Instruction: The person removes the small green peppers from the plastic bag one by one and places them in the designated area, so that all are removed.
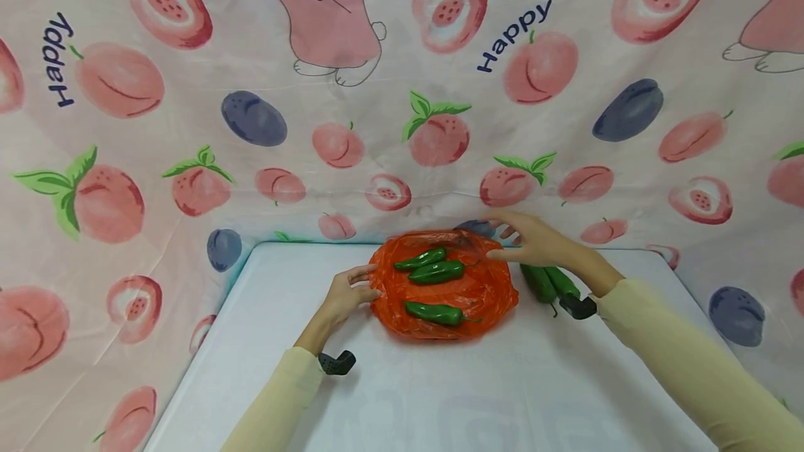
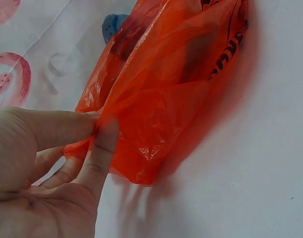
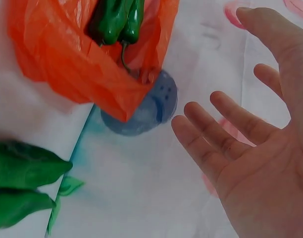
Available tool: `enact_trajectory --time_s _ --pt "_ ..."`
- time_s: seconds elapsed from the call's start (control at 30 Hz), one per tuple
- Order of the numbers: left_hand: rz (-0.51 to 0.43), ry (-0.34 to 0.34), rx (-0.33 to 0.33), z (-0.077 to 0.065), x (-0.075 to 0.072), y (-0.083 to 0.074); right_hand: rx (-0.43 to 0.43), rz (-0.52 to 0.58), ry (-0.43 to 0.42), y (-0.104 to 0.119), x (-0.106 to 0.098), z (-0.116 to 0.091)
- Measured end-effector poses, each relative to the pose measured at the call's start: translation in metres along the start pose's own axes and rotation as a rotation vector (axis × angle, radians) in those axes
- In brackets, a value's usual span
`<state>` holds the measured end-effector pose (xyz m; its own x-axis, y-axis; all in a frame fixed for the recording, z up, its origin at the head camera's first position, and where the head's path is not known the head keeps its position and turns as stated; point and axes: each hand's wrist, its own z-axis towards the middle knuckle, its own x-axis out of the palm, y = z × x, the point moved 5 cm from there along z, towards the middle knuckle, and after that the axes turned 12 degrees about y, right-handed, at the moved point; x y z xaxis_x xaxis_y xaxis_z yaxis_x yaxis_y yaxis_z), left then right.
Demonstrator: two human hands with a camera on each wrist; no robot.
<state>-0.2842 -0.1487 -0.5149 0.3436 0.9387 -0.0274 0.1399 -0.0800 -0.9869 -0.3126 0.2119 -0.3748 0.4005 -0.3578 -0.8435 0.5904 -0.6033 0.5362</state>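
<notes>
Orange bag [image 1: 427,291] from above; wrist views closer

In the head view, the right hand [image 1: 534,243] is hiding the far ends of the loose peppers [image 1: 539,286], while the top edge is cropping a printed animal [image 1: 336,26]. In the left wrist view, dark shapes [image 2: 198,49] are blurring behind the orange bag's [image 2: 151,129] film. In the right wrist view, the left edge is cutting off those loose peppers and the top edge the bagged peppers [image 3: 109,22].
</notes>
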Motion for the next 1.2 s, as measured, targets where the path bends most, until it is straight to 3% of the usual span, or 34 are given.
enact_trajectory --time_s 0.27,0.67,0.9,1.2 --pt "0.012 -0.004 -0.001 -0.001 0.000 0.001 -0.042 0.013 0.040 0.010 0.016 0.019" --pt "-0.001 0.006 0.005 -0.001 0.002 0.004 0.034 0.113 0.213 0.018 0.049 0.040" --pt "0.004 0.002 0.000 0.000 0.003 0.004 -0.033 0.170 0.273 0.018 0.071 0.051" --pt "0.004 -0.006 0.002 0.000 0.003 0.004 0.006 0.215 0.402 0.019 0.093 0.063"
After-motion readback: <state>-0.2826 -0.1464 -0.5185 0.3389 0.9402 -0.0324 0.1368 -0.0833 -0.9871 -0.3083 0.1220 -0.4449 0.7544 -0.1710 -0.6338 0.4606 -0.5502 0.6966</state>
